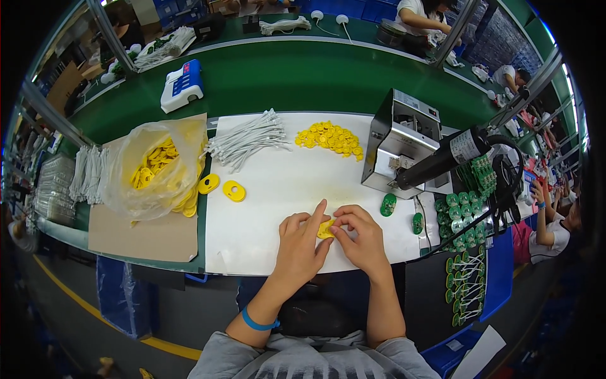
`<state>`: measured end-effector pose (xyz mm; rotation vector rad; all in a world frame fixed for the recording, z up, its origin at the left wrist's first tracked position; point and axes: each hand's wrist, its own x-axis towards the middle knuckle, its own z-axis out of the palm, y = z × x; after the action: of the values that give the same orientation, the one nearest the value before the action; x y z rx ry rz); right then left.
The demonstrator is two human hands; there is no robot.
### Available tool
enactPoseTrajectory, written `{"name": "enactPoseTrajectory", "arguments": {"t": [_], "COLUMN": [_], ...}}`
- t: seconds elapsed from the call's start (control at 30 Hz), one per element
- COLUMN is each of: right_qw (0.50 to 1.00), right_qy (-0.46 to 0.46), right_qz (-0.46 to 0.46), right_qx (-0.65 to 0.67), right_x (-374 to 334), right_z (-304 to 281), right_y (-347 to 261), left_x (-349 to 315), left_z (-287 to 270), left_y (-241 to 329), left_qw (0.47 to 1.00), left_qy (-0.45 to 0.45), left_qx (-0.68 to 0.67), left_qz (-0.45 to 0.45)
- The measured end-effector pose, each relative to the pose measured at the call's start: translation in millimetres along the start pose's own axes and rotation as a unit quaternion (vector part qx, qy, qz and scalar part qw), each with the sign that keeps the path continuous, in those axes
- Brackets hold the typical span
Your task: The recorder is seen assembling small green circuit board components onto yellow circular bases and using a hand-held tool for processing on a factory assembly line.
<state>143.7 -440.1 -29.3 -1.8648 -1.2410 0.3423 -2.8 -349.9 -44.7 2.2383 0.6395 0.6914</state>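
Note:
Near the front edge of the white work surface, a small yellow oval plastic piece sits between my two hands. My left hand, a blue band on its wrist, steadies it from the left with the index finger stretched upward. From the other side, the thumb and bent fingers of my right hand close on its right edge. Fingers hide much of it. Two loose yellow oval pieces with holes, one and another, lie to the left. A heap of small yellow round parts lies farther back.
White cables lie bundled at the back left, beside a plastic bag of yellow pieces on cardboard. A metal machine with a black cylinder stands right. Green circuit boards and a black cord lie beyond it.

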Motion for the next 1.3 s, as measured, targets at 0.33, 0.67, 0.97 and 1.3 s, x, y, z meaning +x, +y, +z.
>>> {"name": "enactPoseTrajectory", "arguments": {"t": [0.33, 0.67, 0.97, 1.3], "right_qw": [0.999, 0.998, 0.981, 0.942], "right_qy": [0.014, 0.025, 0.147, 0.278], "right_qz": [-0.009, -0.046, 0.046, -0.015], "right_qx": [0.045, -0.02, 0.118, -0.186], "right_x": [-3.2, -7.2, -20.3, -29.8], "right_z": [-8.3, -25.7, -58.8, -81.5], "right_y": [12.1, 20.9, 26.1, 42.5], "left_x": [4.1, 8.4, 12.5, 12.1], "left_z": [11.3, 26.8, 30.9, 23.3], "left_y": [8.6, 23.1, 45.7, 48.1], "left_qw": [1.0, 1.0, 1.0, 1.0], "left_qy": [0.002, 0.01, 0.018, 0.014], "left_qx": [0.011, 0.011, 0.009, -0.003], "left_qz": [0.003, 0.009, 0.009, 0.025]}}
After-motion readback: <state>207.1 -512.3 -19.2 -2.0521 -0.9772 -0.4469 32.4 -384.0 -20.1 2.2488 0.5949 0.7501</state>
